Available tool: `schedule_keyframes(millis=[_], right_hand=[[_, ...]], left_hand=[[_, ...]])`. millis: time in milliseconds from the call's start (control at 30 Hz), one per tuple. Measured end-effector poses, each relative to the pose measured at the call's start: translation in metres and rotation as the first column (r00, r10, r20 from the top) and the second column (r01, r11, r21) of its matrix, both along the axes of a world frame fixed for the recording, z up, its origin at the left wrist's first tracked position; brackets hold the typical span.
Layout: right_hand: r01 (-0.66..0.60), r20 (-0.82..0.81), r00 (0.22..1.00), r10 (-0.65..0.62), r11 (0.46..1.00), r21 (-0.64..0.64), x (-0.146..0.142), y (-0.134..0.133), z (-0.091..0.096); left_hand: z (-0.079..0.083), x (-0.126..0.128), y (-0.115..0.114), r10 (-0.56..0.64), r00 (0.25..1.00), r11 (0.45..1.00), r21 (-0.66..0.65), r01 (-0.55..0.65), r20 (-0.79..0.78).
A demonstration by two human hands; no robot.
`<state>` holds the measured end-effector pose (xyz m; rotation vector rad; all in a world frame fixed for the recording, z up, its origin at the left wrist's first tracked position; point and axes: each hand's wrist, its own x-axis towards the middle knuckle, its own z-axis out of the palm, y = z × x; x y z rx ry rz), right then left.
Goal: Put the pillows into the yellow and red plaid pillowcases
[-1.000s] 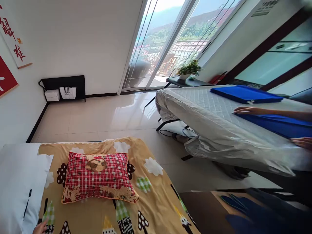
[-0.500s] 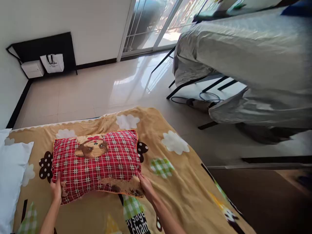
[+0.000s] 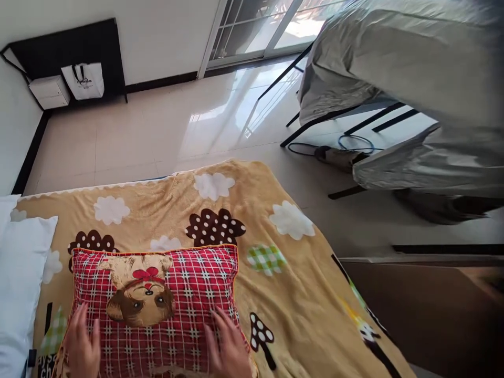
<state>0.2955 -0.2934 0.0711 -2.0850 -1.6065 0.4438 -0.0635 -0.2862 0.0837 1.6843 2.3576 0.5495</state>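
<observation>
A red plaid pillow with an orange edge and an upside-down printed dog lies low in the view, on a tan blanket. Over its left part is my left hand, fingers stretched out. My right hand is over the right part, its fingers apart too. Neither hand is wrapped round the pillow; whether the palms press on it I cannot tell. The pillow's near edge runs toward the bottom of the frame.
White pillows lie at the bed's left side. Beyond the bed, a white bag and a small white box stand against a black panel. Grey covered furniture with dark legs stands at right, near a glass door.
The pillow has come nearer to me and its printed dog now shows more fully. Both hands have let go of its side edges and lie over its face with fingers spread.
</observation>
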Motion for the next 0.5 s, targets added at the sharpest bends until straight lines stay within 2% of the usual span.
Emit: schedule_keyframes(millis=[33, 67, 133, 200, 233, 267, 300, 333, 367, 400, 467, 500], right_hand=[[-0.147, 0.011, 0.989, 0.147, 0.989, 0.025, -0.030, 0.019, 0.001], [-0.306, 0.035, 0.952, 0.304, 0.951, 0.050, -0.059, 0.039, 0.001], [-0.531, 0.075, 0.846, 0.528, 0.847, 0.024, -0.103, 0.073, -0.007], [-0.706, 0.072, 0.706, 0.705, 0.708, -0.006, -0.112, 0.098, -0.022], [-0.752, 0.057, 0.657, 0.752, 0.659, -0.026, -0.100, 0.107, -0.031], [-0.760, 0.040, 0.646, 0.763, 0.647, -0.057, -0.079, 0.113, -0.040], [-0.719, 0.027, 0.688, 0.725, 0.686, -0.111, -0.051, 0.118, -0.050], [-0.592, 0.040, 0.791, 0.611, 0.780, -0.204, -0.018, 0.121, -0.059], [-0.414, 0.075, 0.887, 0.456, 0.855, -0.311, 0.016, 0.123, -0.066], [-0.284, 0.095, 0.931, 0.352, 0.863, -0.418, 0.047, 0.125, -0.070], [-0.234, 0.085, 0.939, 0.333, 0.800, -0.552, 0.088, 0.128, -0.069], [-0.224, 0.100, 0.938, 0.331, 0.801, -0.556, 0.094, 0.130, -0.064]], left_hand=[[0.003, 0.026, 0.019, -0.175, 0.985, 0.984, -0.015, 0.175, 0.006], [0.004, 0.051, 0.039, -0.305, 0.952, 0.952, -0.036, 0.305, 0.000], [-0.004, 0.092, 0.077, -0.532, 0.847, 0.838, -0.134, 0.529, 0.022], [-0.021, 0.107, 0.100, -0.653, 0.755, 0.733, -0.202, 0.650, 0.056], [-0.031, 0.101, 0.105, -0.676, 0.734, 0.706, -0.226, 0.671, 0.066], [-0.041, 0.088, 0.106, -0.660, 0.749, 0.719, -0.245, 0.651, 0.057], [-0.049, 0.068, 0.104, -0.600, 0.799, 0.768, -0.260, 0.586, 0.029], [-0.055, 0.043, 0.100, -0.502, 0.865, 0.833, -0.273, 0.481, -0.008], [-0.059, 0.017, 0.094, -0.364, 0.930, 0.898, -0.282, 0.336, -0.050], [-0.061, -0.008, 0.090, -0.246, 0.968, 0.928, -0.304, 0.217, -0.059], [-0.057, -0.044, 0.086, -0.118, 0.993, 0.919, -0.379, 0.107, -0.005], [-0.052, -0.050, 0.087, -0.084, 0.996, 0.916, -0.393, 0.081, 0.009]])
